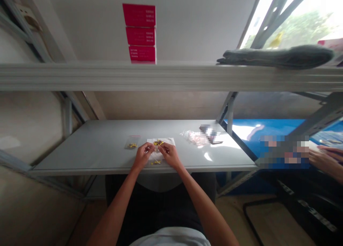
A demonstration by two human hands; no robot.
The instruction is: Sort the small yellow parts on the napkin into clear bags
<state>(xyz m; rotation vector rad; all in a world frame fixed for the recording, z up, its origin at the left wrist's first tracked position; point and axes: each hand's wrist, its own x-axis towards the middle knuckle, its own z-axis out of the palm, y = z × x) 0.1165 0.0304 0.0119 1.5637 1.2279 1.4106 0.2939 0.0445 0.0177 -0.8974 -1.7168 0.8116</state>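
My left hand [143, 156] and my right hand [170, 155] meet close together over the shelf's front part, fingertips pinched. Something small and pale shows between them, too small to name. Behind the fingertips, a heap of small yellow and dark bead-like pieces [158, 142] lies on a white sheet [170, 141]. A few more yellow pieces [155, 163] show below the hands, near the front edge; whether they lie in a bag I cannot tell. To the left, a clear zip bag [129, 141] with a reddish top strip holds yellow and dark pieces.
Crumpled clear plastic bags [197, 138] lie right on the grey shelf [93, 146]. An upper shelf beam [171, 78] crosses ahead, carrying red boxes [140, 37] and folded dark cloth [278, 56]. At far right, another person's hand [321, 160] is over a blue surface [249, 131].
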